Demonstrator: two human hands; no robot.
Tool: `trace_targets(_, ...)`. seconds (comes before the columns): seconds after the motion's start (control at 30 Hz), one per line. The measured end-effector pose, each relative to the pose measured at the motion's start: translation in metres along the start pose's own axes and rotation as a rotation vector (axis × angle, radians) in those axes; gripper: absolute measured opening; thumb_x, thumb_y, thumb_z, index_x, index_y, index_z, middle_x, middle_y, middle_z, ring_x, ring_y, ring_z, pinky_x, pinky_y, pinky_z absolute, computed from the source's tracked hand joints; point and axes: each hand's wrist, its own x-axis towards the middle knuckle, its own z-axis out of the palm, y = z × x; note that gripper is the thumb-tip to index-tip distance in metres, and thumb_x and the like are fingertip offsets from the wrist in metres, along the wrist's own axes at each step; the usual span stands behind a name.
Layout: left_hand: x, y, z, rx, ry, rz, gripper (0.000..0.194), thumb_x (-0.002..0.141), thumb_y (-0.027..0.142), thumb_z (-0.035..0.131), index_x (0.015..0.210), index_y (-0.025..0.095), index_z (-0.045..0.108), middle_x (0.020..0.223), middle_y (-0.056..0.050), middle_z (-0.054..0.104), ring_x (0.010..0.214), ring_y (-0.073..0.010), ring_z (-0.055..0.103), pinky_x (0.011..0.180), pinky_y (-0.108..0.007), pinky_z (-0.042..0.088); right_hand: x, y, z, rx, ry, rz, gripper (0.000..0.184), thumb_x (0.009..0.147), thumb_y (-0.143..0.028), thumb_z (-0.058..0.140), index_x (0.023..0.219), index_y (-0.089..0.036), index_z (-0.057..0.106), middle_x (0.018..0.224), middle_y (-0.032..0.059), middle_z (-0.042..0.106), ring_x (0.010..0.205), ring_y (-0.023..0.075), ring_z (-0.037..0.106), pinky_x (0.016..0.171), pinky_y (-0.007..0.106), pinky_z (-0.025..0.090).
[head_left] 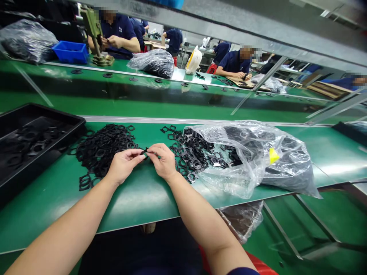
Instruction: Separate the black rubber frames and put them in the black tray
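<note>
Between the fingertips of both hands is a small black plastic part (145, 151), mostly covered by the fingers. My left hand (124, 165) pinches its left end, and my right hand (163, 160) pinches the right end. Behind and left of my left hand lies a heap of black ring-shaped plastic parts (104, 147). To the right of my right hand, more square black parts with round holes (189, 158) spill from the mouth of a clear plastic bag (286, 164). All of this rests on a green tabletop (137, 194).
A black tray (65, 139) holding more parts stands at the left. Beyond the table, a conveyor belt (172, 86) carries spaced black pieces. Across it, people in dark shirts work near a blue bin (71, 52), a green hand press (96, 34) and a white-and-yellow fan (194, 60).
</note>
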Motion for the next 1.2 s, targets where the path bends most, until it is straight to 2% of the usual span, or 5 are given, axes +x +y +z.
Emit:
trace_targets(0.33,-0.0028,0.0023,0.0012,-0.003,0.004,0.018,0.037,0.056,0.032,0.082,0.086,0.013,0.072,0.074,-0.004,0.069,0.066,-0.014,0.062,0.068,-0.03,0.052,-0.0002,-0.0011,-0.0026,0.011,-0.022,-0.013,0.01,0.085,-0.022,0.059,0.081,-0.021,0.068,0.086,0.0041,0.065,0.083,0.013,0.061,0.077,0.026,0.051)
trace_targets(0.57,-0.0026,0.0041,0.0016,0.048,0.013,0.049,0.037,0.056,0.035,0.082,0.085,0.014,0.073,0.071,-0.004,0.068,0.064,-0.0146,0.061,0.067,-0.031,0.051,-0.002,-0.0023,-0.002,0.048,-0.039,0.031,0.011,0.086,-0.024,0.058,0.09,-0.022,0.067,0.092,0.0061,0.064,0.087,0.0153,0.06,0.079,0.03,0.051)
trace_targets(0.77,-0.0035,0.0042,0.0017,0.088,0.028,0.065,0.038,0.056,0.037,0.081,0.084,0.014,0.073,0.074,-0.005,0.07,0.067,-0.0163,0.062,0.07,-0.033,0.052,-0.0015,-0.0027,-0.0032,0.027,-0.07,0.044,0.012,0.086,-0.025,0.057,0.085,-0.023,0.068,0.09,0.0053,0.063,0.086,0.0148,0.06,0.08,0.029,0.05)
trace_targets(1.03,-0.0038,0.0043,-0.0008,0.251,0.006,0.251,0.026,0.063,0.036,0.077,0.082,0.018,0.074,0.078,-0.005,0.069,0.071,-0.0163,0.061,0.068,-0.029,0.05,0.0005,-0.0019,-0.0032,0.076,-0.061,-0.004,0.008,0.085,-0.024,0.059,0.083,-0.02,0.065,0.086,0.0059,0.064,0.085,0.0148,0.06,0.077,0.028,0.051)
trace_targets(1.2,-0.0052,0.0055,0.0015,0.223,0.003,0.221,0.028,0.062,0.037,0.077,0.082,0.017,0.073,0.074,-0.004,0.069,0.068,-0.0163,0.061,0.066,-0.03,0.05,0.0007,-0.0036,-0.0033,0.07,-0.072,0.052,0.008,0.085,-0.026,0.059,0.081,-0.021,0.064,0.086,0.0051,0.063,0.084,0.0151,0.06,0.076,0.029,0.051)
